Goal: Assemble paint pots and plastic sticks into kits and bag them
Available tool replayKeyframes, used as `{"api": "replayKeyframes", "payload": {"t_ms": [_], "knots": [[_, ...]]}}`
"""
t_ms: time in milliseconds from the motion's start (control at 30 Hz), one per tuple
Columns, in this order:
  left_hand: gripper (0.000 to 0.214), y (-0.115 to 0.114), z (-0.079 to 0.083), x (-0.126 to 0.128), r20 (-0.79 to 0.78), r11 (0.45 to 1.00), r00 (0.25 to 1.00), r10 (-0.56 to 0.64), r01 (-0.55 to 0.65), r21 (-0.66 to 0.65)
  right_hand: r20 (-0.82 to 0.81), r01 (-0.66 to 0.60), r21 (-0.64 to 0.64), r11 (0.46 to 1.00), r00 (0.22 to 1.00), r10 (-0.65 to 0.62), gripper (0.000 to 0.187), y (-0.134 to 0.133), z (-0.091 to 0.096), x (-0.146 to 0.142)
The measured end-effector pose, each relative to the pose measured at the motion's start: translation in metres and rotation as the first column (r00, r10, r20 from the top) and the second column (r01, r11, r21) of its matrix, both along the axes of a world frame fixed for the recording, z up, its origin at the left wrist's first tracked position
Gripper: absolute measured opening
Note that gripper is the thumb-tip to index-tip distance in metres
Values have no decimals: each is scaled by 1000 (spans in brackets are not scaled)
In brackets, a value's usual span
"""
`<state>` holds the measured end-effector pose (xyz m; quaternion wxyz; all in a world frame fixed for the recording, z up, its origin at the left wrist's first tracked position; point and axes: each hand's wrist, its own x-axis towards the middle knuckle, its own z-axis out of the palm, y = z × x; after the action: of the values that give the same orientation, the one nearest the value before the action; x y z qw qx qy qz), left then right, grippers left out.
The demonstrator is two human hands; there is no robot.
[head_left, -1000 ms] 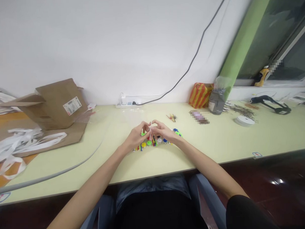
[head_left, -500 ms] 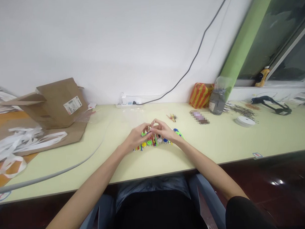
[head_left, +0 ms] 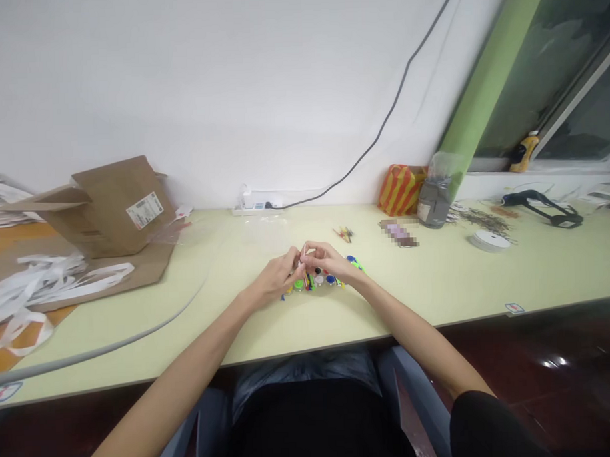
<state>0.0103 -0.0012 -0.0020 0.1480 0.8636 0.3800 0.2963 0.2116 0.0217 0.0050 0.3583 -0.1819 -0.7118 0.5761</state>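
Observation:
Above the middle of the table, my left hand and my right hand meet at their fingertips. Both are closed in a pinch around a thin whitish-pink piece, too small to name and partly hidden by the fingers. Beneath and between the hands lies a row of small colourful plastic pieces, among them a round green one, a whitish one and a blue one. More blue and green pieces show beyond my right wrist. My left hand covers part of the row.
An open cardboard box and white ribbon strips occupy the left. A power strip sits by the wall. Rightward are small coloured sticks, a striped bag, a grey container and a white roll.
My left hand has shifted slightly right and now hides more of the yellow and green pieces. The fingertips remain together, with my right hand nearly still.

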Motion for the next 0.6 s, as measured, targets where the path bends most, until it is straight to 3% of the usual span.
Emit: {"api": "replayKeyframes", "payload": {"t_ms": [133,267,467,533,600], "knots": [[15,2,2,-6,-37,997,998,41,-39,62,8,16,-47,999,1000,-15,38,3,3,7],[15,10,2,-19,8,988,989,151,-151,42,16,166,-41,985,986,-165,41,12,9,19],[19,26,-2,-36,19,967,969,248,-248,49,83,514,-42,857,856,-510,47,39,15,55],[20,32,-5,-43,4,956,959,283,-283,74,149,589,-15,808,801,-580,44,49,16,72],[22,38,-7,-52,-7,934,939,344,-342,104,248,604,13,797,770,-587,40,57,15,90]]}}
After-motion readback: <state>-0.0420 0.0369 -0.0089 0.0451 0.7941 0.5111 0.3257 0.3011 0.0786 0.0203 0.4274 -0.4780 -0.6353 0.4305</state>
